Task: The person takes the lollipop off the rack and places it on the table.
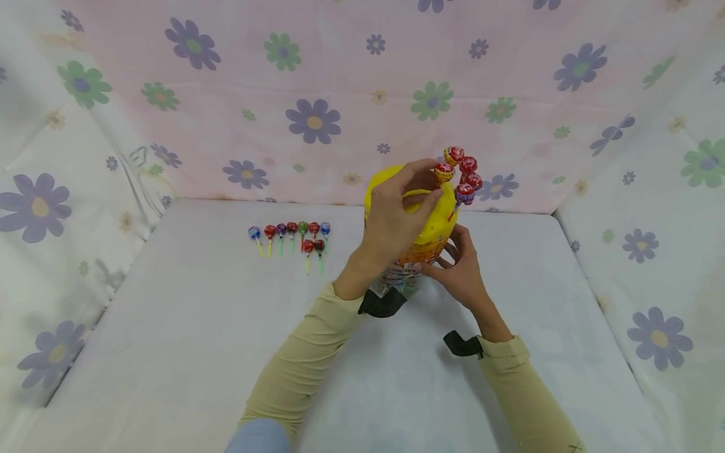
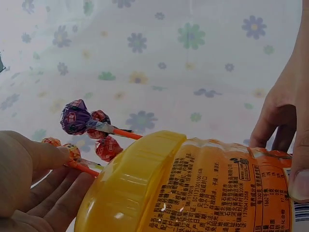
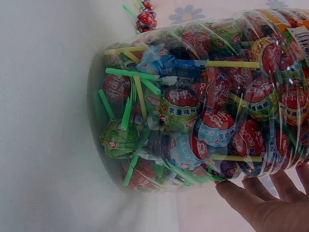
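A clear plastic jar (image 3: 193,121) full of wrapped lollipops stands on the table, with an orange label (image 2: 212,183) and a yellow lid (image 1: 379,182). Several lollipops stick out around the lid, among them a purple-wrapped one (image 2: 76,117) on an orange stick. My left hand (image 1: 387,214) reaches over the lid and pinches a yellow-and-red lollipop (image 1: 443,172) between thumb and fingers. Its orange stick (image 2: 83,168) meets the lid. Lower down, my right hand (image 1: 461,270) grips the jar's side, thumb on the label and fingers round the far side.
Left of the jar, several lollipops lie in a row (image 1: 292,228), with a pair (image 1: 313,246) below them. A white cloth (image 1: 187,327) covers the table. Flower-printed curtains (image 1: 243,113) rise behind and at both sides. Black wrist mounts (image 1: 463,345) sit by both cuffs.
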The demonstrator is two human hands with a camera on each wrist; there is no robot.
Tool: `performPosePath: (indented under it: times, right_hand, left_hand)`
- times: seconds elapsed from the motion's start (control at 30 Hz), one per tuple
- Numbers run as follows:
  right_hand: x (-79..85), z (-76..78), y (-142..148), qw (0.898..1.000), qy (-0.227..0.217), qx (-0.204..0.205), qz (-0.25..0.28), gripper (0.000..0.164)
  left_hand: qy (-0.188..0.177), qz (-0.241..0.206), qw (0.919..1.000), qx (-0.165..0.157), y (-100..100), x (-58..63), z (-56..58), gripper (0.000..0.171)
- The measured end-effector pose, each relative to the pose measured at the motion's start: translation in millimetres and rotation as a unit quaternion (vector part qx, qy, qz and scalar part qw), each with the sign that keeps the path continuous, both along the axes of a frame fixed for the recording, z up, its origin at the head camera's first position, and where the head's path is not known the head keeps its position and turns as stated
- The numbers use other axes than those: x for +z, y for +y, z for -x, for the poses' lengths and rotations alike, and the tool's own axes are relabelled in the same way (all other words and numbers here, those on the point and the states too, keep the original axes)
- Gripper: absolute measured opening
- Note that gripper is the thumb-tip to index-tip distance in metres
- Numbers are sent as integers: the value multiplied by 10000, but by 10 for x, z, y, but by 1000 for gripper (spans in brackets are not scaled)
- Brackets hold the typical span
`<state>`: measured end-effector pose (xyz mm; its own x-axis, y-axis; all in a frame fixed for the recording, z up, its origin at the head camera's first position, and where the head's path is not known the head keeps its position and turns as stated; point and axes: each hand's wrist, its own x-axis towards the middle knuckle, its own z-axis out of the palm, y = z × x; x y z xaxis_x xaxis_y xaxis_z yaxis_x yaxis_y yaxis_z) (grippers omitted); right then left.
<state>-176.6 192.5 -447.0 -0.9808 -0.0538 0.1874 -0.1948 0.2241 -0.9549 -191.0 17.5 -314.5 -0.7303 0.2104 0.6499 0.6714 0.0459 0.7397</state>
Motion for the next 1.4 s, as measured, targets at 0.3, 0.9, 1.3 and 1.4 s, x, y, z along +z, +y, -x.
performPosePath:
  times: [0.3, 0.9, 1.3, 1.4]
  right_hand:
    - [15, -14, -16, 10000, 61, 9, -36, 81]
    - [12, -18, 2, 10000, 79, 3, -40, 83]
    - [-4, -19, 9, 9999, 67, 110, 47, 83]
    - [-4, -19, 9, 9999, 54, 117, 49, 83]
  left_hand:
    - [300, -4, 9993, 205, 55, -12, 51, 36]
    - [59, -354, 9994, 15, -205, 38, -67, 38]
    - [-114, -660, 9945, 806, -805, -254, -42, 38]
    - [-369, -624, 9919, 1045, -992, -373, -20, 38]
